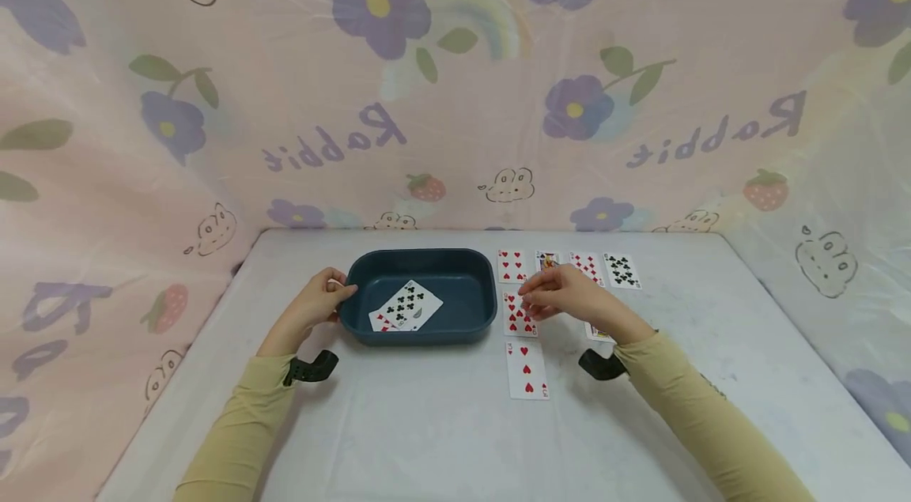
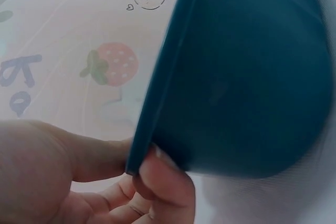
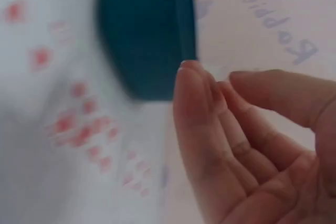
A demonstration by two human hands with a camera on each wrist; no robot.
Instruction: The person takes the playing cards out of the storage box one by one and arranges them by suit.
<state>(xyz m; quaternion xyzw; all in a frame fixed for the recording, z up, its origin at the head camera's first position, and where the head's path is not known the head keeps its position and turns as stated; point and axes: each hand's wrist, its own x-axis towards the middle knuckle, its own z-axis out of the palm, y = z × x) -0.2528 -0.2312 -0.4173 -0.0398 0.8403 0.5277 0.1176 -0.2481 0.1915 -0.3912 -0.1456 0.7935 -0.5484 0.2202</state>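
Note:
My left hand (image 1: 317, 306) pinches the left rim of a dark blue rectangular basin (image 1: 427, 336), thumb on one side and fingers curled on the other, as the left wrist view shows close up. Inside the basin lie a clubs playing card (image 1: 411, 304) and, partly under it, a red-suited card (image 1: 380, 322). Just right of the basin my right hand (image 1: 565, 295) hovers over face-up playing cards, its fingers loosely bent and nothing between them. Nearest its fingertips is a hearts card (image 1: 514, 322). A three of hearts (image 1: 527, 371) lies in front of that one.
Along the back are another hearts card (image 1: 511, 266), a face card (image 1: 546, 259), a diamonds card (image 1: 587, 266) and a clubs card (image 1: 622, 271). Another face card (image 1: 598, 334) is mostly hidden under the right wrist. Patterned cloth (image 1: 455, 91) walls the white table (image 1: 427, 423) at back and sides.

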